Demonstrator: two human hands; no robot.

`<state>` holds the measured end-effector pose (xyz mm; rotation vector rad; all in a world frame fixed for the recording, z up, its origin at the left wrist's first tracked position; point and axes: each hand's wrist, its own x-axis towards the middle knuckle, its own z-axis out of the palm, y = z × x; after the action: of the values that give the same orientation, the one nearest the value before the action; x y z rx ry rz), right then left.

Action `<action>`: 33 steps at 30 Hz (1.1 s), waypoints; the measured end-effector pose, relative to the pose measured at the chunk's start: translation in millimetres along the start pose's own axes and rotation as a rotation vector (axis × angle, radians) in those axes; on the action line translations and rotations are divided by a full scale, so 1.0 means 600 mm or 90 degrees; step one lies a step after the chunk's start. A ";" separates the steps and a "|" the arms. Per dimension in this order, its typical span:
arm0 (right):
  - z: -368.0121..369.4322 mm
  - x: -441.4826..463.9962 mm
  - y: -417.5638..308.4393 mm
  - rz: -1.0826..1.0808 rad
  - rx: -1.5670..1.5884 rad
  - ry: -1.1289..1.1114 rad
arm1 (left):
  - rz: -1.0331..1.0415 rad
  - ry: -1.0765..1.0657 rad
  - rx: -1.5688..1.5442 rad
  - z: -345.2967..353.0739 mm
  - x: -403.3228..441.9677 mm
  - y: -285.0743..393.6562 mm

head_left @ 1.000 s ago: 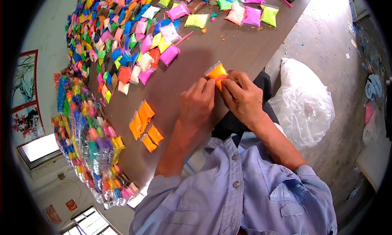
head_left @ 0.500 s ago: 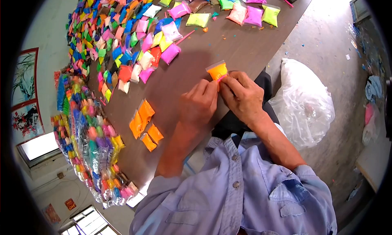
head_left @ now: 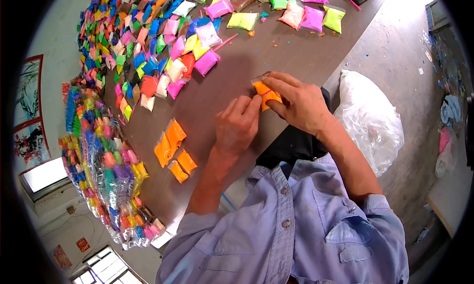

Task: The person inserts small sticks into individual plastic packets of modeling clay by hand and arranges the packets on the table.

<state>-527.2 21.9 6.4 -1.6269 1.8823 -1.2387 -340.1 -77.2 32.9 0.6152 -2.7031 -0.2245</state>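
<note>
A small clear packet of bright orange filling [head_left: 267, 93] is between my hands, near the table's edge. A thin pink strip crosses its face. My right hand [head_left: 303, 102] grips the packet from the right, its fingers over the upper side and its thumb at the lower edge. Curled fingers bring my left hand [head_left: 238, 123] against the packet's left edge, by one end of the pink strip; what they pinch is hidden. To the left, several similar orange packets [head_left: 174, 134] lie in a loose group on the brown table [head_left: 207, 99].
A big heap of multicoloured packets [head_left: 148, 42] covers the table's far left. Bundled colourful packets in clear wrapping [head_left: 111, 170] stand along the left edge. A pink stick [head_left: 226, 42] lies by the heap. On the floor at right sits a white plastic sack [head_left: 368, 121].
My right hand has opened out from a pinch at the packet's lower end and now spans its right side. The packet sits slightly lower, with the pink strip across its middle.
</note>
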 end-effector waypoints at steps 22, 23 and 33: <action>-0.009 0.016 -0.002 0.102 0.005 -0.087 | 0.066 0.034 -0.014 0.017 0.011 -0.020; -0.007 0.016 0.000 0.095 0.000 -0.083 | 0.065 0.036 -0.015 0.016 0.014 -0.022; -0.011 0.018 -0.008 0.117 -0.001 -0.093 | 0.034 -0.040 -0.059 0.006 0.015 -0.018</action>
<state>-532.4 14.5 16.5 -1.4661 1.8935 -1.0152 -344.8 -90.5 30.0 0.5161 -2.7464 -0.3589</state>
